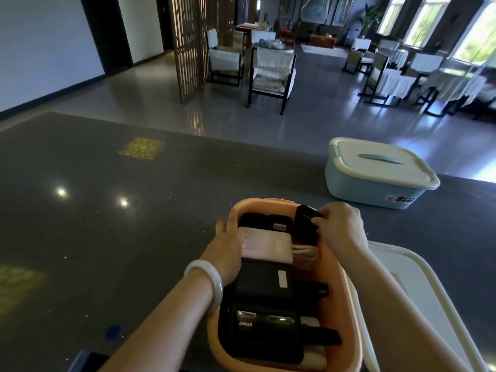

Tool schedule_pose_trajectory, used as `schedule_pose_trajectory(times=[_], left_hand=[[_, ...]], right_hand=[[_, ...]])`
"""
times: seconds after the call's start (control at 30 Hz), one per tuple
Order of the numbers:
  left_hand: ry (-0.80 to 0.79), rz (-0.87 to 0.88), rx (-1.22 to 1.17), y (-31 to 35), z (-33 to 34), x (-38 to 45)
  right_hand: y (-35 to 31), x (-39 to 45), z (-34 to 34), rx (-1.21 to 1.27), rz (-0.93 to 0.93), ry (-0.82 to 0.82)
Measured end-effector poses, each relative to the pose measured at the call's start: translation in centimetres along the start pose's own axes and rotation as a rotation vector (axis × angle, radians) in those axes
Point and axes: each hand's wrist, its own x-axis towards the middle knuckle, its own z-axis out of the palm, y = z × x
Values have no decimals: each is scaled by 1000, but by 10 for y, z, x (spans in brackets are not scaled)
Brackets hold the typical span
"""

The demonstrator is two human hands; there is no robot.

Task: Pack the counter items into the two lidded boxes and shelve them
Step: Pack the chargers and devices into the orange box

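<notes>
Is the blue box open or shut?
Shut. The white lid sits flat on the blue box, covering its whole top.

At lower centre sits a peach-orange box (346, 296) holding black power banks (264, 331) and one pale pink one (264, 248). Its cream-white lid (418, 285) lies lower right. A pale blue box (375, 189) with a cream lid stands at right. The counter (107, 210) is dark speckled grey with yellow patterned patches. A white bangle (208, 275) circles the wrist.
</notes>
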Motion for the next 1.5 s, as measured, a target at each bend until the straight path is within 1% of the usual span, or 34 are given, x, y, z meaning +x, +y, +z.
schedule_pose_trajectory(times=[0.1, 0.2, 0.3, 0.5, 0.7, 0.87, 1.13, 1.5], left_hand=[[-5, -7, -75, -3, 0, 0], [14, 28, -74, -5, 2, 0], [19, 28, -69, -6, 3, 1], [33, 29, -89, -11, 7, 4], [38, 41, -116, -15, 10, 6], [39, 45, -120, -18, 12, 7], [48, 58, -147, -21, 14, 9], [51, 56, -125, -21, 15, 11]], right_hand=[[7, 1, 3, -116, -78, 34], [16, 2, 7, -141, -58, 45], [23, 3, 15, -156, -39, -16], [25, 4, 21, -76, 9, -82], [29, 3, 27, -44, 58, -93], [31, 1, 29, -4, 51, -80], [33, 1, 30, -33, 20, -97], [34, 2, 31, -22, 13, -90]])
